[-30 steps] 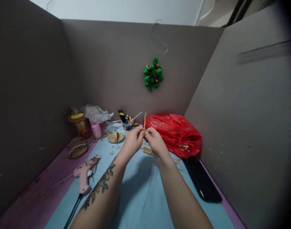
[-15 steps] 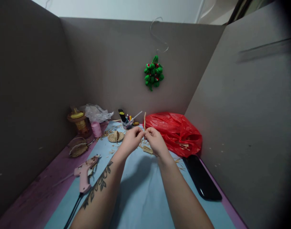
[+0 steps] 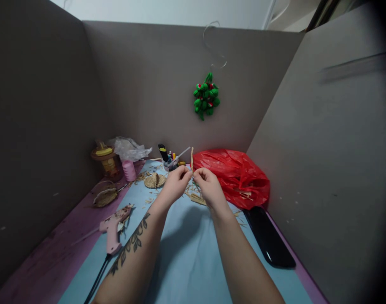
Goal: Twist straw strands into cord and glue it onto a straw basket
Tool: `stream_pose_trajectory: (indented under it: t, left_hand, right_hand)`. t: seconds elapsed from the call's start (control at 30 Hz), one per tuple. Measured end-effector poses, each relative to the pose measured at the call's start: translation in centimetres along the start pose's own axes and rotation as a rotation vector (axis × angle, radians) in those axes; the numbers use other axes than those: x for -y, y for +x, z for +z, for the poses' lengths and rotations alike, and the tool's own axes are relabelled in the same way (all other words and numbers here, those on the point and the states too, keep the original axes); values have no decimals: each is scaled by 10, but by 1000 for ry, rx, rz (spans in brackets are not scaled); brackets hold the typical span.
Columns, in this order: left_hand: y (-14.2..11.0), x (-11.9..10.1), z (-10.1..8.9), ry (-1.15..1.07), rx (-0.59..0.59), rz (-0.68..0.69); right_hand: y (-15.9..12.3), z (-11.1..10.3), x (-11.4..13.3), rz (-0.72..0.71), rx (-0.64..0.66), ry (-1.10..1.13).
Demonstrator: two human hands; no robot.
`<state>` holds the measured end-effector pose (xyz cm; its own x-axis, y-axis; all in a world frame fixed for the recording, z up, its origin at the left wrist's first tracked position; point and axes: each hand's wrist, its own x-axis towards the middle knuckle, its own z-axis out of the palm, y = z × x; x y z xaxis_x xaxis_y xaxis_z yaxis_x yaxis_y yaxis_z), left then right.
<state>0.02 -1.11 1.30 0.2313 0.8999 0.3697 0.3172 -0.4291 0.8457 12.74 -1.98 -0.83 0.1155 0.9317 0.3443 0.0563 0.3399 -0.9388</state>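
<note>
A thin tan straw-like strip (image 3: 192, 157) stands upright above my fingertips, in front of the red bag's left edge. My left hand (image 3: 177, 182) pinches its lower end between thumb and forefinger. Close beside it, my right hand (image 3: 208, 185) is closed in a pinch at the same spot, the fingertips of both hands nearly meeting. The strip's lowest part is hidden by my fingers. Below my hands lies a small bundle of flat straw strips (image 3: 198, 199). Left of them rests a round woven straw piece (image 3: 155, 180) with a raised band across it.
A pink glue gun (image 3: 112, 230) with a black cord lies at left. Behind are a pink thread spool (image 3: 128, 170), a brown jar (image 3: 109, 164), a clear bag (image 3: 131, 148) and a cup of pens (image 3: 169, 164). At right are a red plastic bag (image 3: 230, 169) and a black tray (image 3: 270, 238).
The view has shifted slightly. My right fingertips have drawn a little apart from the left ones, and a bit of green shows beneath them. The strip stays upright.
</note>
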Motion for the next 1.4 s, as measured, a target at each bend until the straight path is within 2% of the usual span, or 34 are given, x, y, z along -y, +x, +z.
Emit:
stream_pose_trajectory:
  t: [0.17, 0.23, 0.3, 0.5, 0.67, 0.77, 0.83, 0.9, 0.97, 1.03, 1.17, 1.4]
  left_hand:
    - [2, 3, 0, 152, -81, -29]
    - [4, 5, 1, 142, -111, -52]
    - [5, 9, 2, 42, -108, -89]
    - [6, 16, 2, -510, -31, -233]
    - [6, 16, -1, -563, -115, -245]
    - [7, 17, -3, -493, -183, -199]
    - [8, 16, -3, -452, -193, -190]
    - [7, 13, -3, -432, -155, -183]
    - [6, 10, -1, -420, -83, -160]
    - [6, 9, 1, -398, -32, -126]
    - [5, 8, 1, -343, -26, -85]
    - [3, 4, -1, -191, -74, -46]
  right_hand:
    - [-3, -2, 12, -9, -70, -49]
    - [-7, 0, 18, -46, -72, -108]
    - [-12, 4, 23, -98, -68, -199]
    - [-22, 19, 22, -318, 5, -551]
    - [-26, 29, 18, -433, 47, -752]
    - [-27, 29, 18, -435, 62, -687]
    - [-25, 27, 19, -423, -11, -614]
    - [-22, 23, 19, -390, -139, -551]
    - [-18, 19, 18, -316, -201, -459]
    - [-15, 16, 17, -212, -153, -311]
    - [-11, 15, 14, -88, -69, -102]
    - [-12, 10, 18, -74, -114, -227]
